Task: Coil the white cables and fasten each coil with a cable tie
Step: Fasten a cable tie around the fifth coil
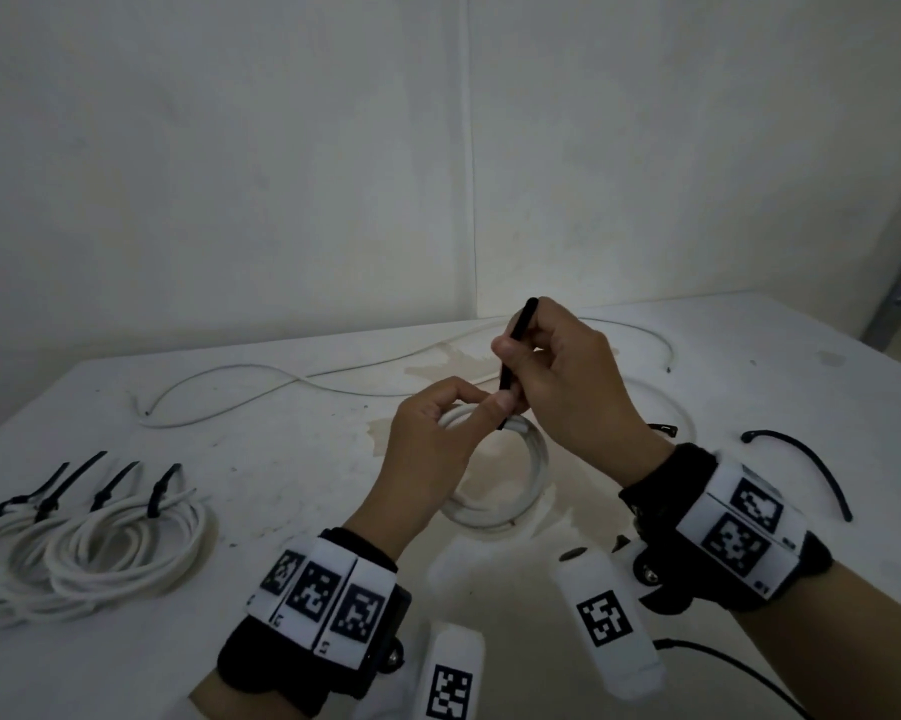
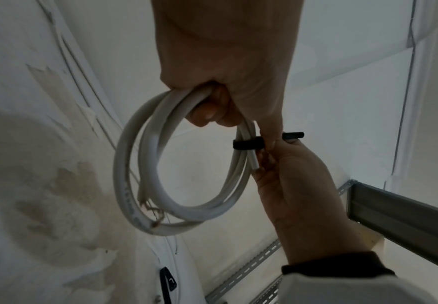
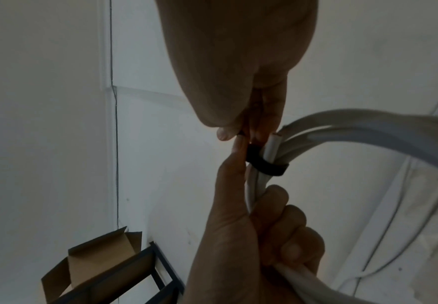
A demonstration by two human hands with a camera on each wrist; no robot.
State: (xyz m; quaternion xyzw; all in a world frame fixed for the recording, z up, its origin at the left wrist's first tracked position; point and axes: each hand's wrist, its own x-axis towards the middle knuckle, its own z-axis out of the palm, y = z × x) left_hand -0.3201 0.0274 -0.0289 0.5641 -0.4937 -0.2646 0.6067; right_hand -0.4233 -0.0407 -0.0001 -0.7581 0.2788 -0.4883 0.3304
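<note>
My left hand (image 1: 440,433) grips a small coil of white cable (image 1: 495,504) just above the table, fingers curled round its strands (image 2: 145,164). A black cable tie (image 2: 246,144) is looped round the coil beside my left thumb. My right hand (image 1: 557,371) pinches the tie's tail (image 1: 518,340), which stands up from the coil. In the right wrist view the tie band (image 3: 267,165) wraps the strands close to a cut cable end (image 3: 273,144). The tie's head is hidden by fingers.
Several tied white coils (image 1: 100,543) lie at the table's left. Loose white cables (image 1: 282,384) trail across the back of the table. A spare black tie (image 1: 812,465) lies at the right. A cardboard box (image 3: 93,265) sits on a dark frame.
</note>
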